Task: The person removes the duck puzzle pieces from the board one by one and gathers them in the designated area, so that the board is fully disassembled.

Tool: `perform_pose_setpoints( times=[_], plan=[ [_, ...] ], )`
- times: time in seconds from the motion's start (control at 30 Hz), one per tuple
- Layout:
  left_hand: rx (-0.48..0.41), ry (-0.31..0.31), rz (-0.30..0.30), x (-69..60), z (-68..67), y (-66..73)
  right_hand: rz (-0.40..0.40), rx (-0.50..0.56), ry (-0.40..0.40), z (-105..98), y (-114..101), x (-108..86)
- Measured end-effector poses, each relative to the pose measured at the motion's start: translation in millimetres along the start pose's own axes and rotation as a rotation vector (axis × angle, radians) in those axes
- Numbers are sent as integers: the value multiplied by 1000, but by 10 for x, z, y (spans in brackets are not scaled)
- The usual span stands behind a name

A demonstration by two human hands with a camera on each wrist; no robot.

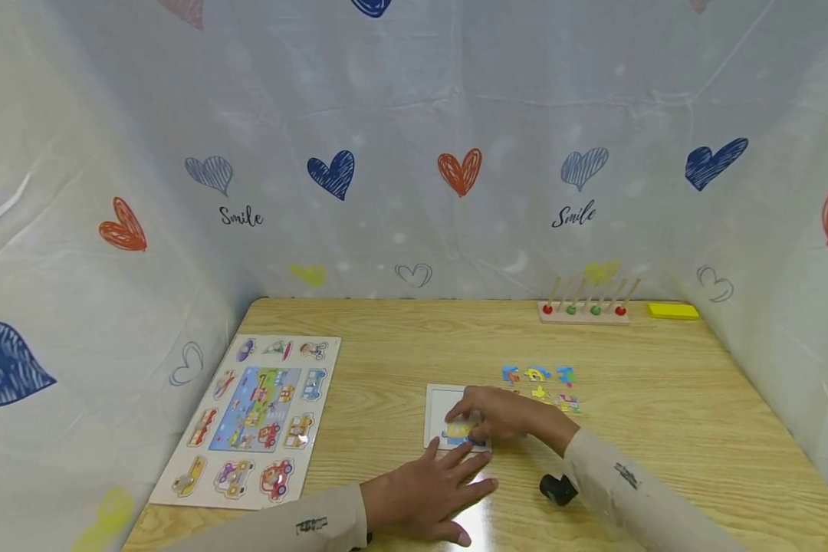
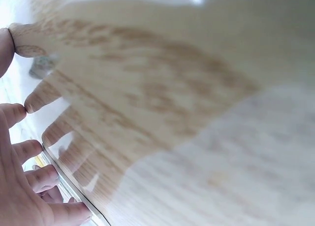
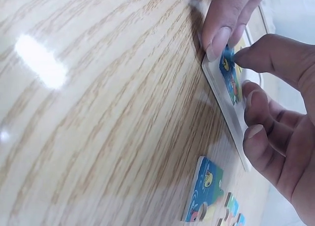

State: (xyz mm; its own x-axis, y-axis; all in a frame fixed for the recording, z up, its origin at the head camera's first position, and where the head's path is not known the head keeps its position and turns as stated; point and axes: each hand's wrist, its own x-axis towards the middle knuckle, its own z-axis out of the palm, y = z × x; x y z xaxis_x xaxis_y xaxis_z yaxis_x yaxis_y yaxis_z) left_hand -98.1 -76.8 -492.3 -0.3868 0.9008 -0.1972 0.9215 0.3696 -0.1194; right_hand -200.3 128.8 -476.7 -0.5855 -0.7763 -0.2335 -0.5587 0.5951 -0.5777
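Observation:
A small white puzzle tray (image 1: pixel 436 410) lies on the table in front of me, with colourful jigsaw pieces (image 1: pixel 455 431) in its lower part. My right hand (image 1: pixel 507 414) reaches over it from the right, fingers bent; in the right wrist view its thumb and fingers hold a blue jigsaw piece (image 3: pixel 229 73) near the tray's corner. My left hand (image 1: pixel 435 491) is spread palm down at the tray's near edge, its fingertips (image 2: pixel 78 212) touching that edge in the left wrist view. The right hand partly covers the tray.
Loose jigsaw pieces (image 1: pixel 538 376) lie right of the tray, behind the right wrist. A large knob puzzle board (image 1: pixel 317 414) of vehicles lies at left. At the back right stand a pegged wooden stand with beads (image 1: pixel 583 316) and a yellow block (image 1: pixel 672 311). A black object (image 1: pixel 557 489) sits by the right sleeve.

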Motion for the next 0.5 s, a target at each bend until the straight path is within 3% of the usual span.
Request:
perform_pose_setpoints(
  times=[0.23,0.5],
  plan=[
    [-19,-11,3,2,-19,-9,-35,-26,-11,21,-11,51],
    [-25,-3,6,7,-15,-11,-34,45,-31,15,-53,91]
  ],
)
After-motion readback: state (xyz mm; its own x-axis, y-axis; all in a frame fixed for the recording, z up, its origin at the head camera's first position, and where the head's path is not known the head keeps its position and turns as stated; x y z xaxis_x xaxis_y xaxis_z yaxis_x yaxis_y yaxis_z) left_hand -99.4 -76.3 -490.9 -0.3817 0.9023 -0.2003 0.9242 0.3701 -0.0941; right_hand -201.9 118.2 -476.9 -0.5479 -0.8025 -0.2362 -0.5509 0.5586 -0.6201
